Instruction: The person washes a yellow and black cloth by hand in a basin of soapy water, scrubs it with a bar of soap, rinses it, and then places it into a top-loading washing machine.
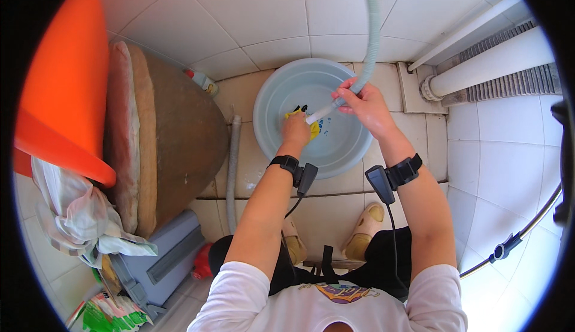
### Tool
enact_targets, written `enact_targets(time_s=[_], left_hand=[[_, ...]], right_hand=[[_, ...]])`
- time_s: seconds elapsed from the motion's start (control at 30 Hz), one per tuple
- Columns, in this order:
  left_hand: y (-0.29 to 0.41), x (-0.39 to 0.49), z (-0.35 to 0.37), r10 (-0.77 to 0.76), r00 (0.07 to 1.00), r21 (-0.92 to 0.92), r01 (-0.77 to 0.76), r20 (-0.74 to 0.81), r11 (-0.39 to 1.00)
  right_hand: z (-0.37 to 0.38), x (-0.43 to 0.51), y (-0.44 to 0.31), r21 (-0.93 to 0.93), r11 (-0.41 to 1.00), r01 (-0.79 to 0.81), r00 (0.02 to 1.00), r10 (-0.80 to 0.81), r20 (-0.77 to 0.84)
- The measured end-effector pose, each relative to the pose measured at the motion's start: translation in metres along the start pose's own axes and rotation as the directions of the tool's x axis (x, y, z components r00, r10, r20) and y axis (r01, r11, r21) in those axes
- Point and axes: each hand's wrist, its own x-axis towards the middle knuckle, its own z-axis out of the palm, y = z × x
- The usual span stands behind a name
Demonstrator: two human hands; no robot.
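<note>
A light blue-grey plastic basin [269, 78] stands on the tiled floor in front of me. Inside it, my left hand [296, 130] grips a yellow item with black parts [316, 130], which looks like cloth and is partly hidden by the fingers. My right hand [366, 105] holds a pale corrugated hose [370, 44] near its lower end, above the basin's right side. From that end a whitish, translucent length [320, 113] points at the yellow item; I cannot tell whether it is water or a hose tip. Blue printing marks the basin's bottom.
At left stands a large brown vat [188, 138] with a padded cover, beside an orange plastic container [67, 80]. A grey hose [233, 165] lies on the floor. A bottle [204, 82] stands by the back wall. White pipes [494, 64] run along the right.
</note>
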Motion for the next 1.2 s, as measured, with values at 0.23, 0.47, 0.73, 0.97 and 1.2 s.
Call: enact_targets(time_s=[0.23,0.47,0.73,0.97,1.2], left_hand=[[0.042,-0.018,-0.037,0.380,0.908,-0.181,-0.410,-0.178,0.894],[0.053,-0.008,-0.060,0.118,0.974,-0.673,0.045,0.195,0.739],[0.056,-0.014,-0.105,0.230,0.912,-0.859,0.202,0.340,0.469],[0.073,-0.017,-0.099,0.285,0.886,-0.836,0.178,0.365,0.519],[0.081,-0.013,-0.085,0.259,0.902,-0.792,0.133,0.346,0.596]], right_hand=[[0.009,0.012,0.031,-0.313,0.941,0.132,0.989,-0.146,-0.023],[0.006,0.037,0.111,0.007,0.997,0.072,0.990,-0.070,-0.125],[0.019,0.040,0.190,-0.759,0.649,-0.048,0.981,-0.113,-0.159],[0.022,0.049,0.185,-0.974,0.144,0.174,0.973,-0.174,0.148],[0.025,0.044,0.185,-0.955,-0.040,0.295,0.929,-0.221,0.296]])
